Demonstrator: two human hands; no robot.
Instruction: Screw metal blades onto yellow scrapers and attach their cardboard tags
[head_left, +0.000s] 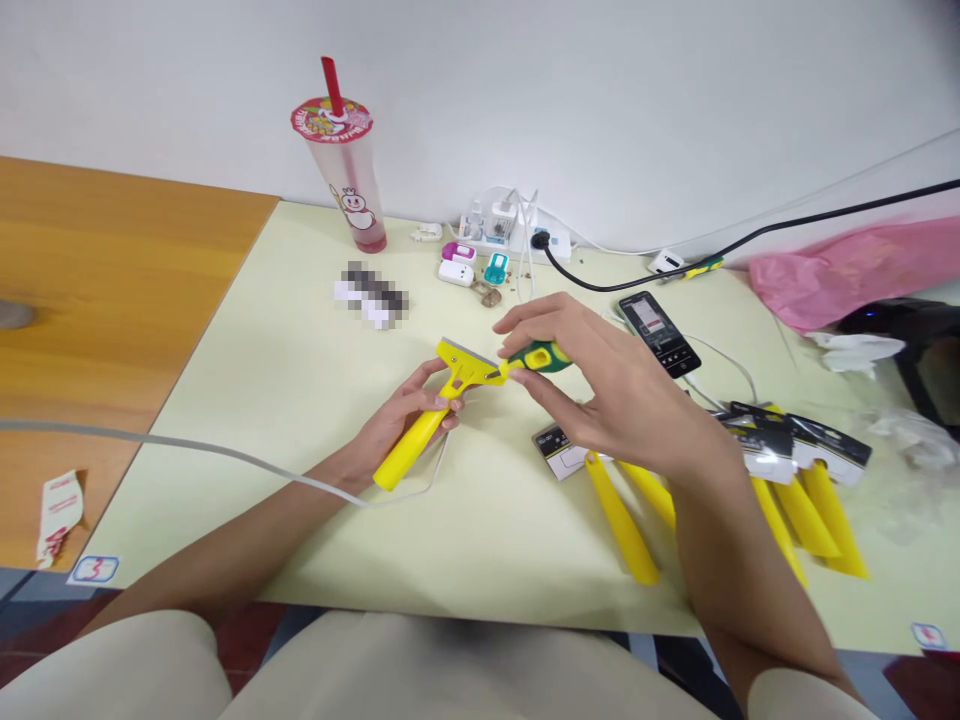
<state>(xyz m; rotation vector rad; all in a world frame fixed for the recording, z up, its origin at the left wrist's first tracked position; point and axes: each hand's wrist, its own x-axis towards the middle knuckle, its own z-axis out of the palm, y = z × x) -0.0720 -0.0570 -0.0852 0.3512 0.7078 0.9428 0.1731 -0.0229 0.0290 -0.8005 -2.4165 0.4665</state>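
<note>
My left hand point(401, 415) is closed around the neck of a yellow scraper point(412, 445), whose wide head points away from me and whose handle slants toward me. Two small screws show on the head. In my right hand point(592, 370) is a screwdriver point(544, 357) with a green and yellow handle, gripped between thumb and fingers. Its tip meets the screw at the right end of the scraper head, or comes very close to it. More yellow scrapers point(622, 520) with black and white card packaging point(559, 450) lie to the right, partly behind my right forearm.
A tall drink cup point(349, 190) with a red straw stands at the back left. By the wall are a power strip point(555, 240) and small plastic pieces point(457, 270). A phone point(660, 333) lies at right, near a pink bag point(847, 270). A grey cable point(225, 455) crosses my left forearm.
</note>
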